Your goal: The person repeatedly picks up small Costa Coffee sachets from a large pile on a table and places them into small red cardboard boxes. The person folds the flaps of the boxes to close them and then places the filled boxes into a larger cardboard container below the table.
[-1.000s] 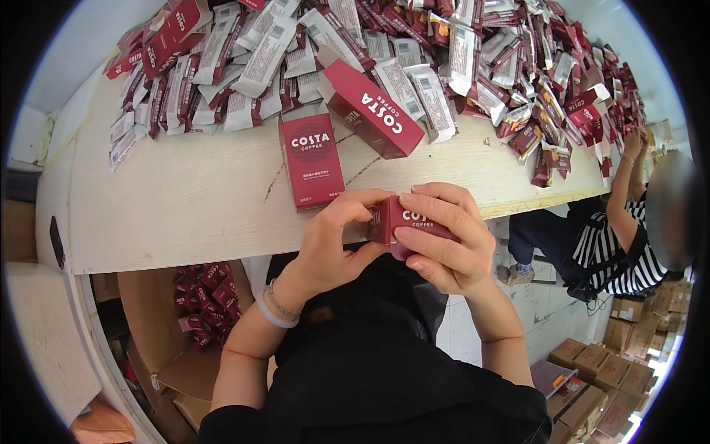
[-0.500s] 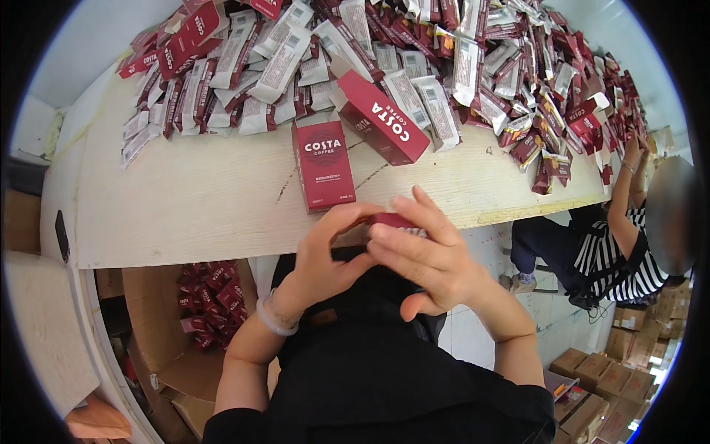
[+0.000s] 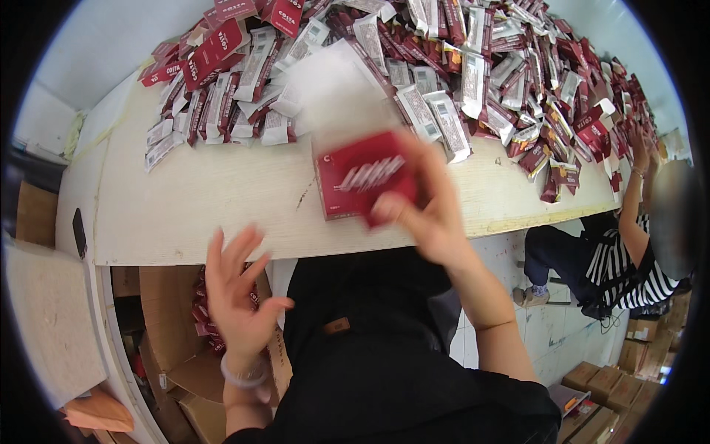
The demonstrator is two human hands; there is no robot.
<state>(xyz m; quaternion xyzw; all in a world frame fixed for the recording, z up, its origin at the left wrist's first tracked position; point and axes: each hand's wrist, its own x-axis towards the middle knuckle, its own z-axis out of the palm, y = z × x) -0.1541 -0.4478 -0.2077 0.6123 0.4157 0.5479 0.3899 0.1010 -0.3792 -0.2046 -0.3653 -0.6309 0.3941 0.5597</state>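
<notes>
My right hand [image 3: 433, 200] grips a red carton [image 3: 373, 174], smeared by motion, above the front part of the table. A whitish blur stretches from its far end over the packets, and I cannot make out its shape. Partly covered by this carton, another red carton [image 3: 335, 209] rests on the table. My left hand [image 3: 248, 300] is open and holds nothing, fingers spread, off the table's front edge and over the side of a cardboard box [image 3: 161, 311]. Inside that box lie several small red packs [image 3: 203, 296], partly hidden by the hand.
Red-and-silver wrapped packets [image 3: 259, 66] are heaped along the back of the table [image 3: 200, 214]. Several red cartons [image 3: 214, 52] lie on the heap at left. A co-worker in a striped top [image 3: 629, 259] sits at right. Stacked brown boxes [image 3: 614, 388] stand on the floor below.
My hands have parted. The left moved left and down and opened; the right moved up and took hold of the open carton. The small red item between them no longer shows.
</notes>
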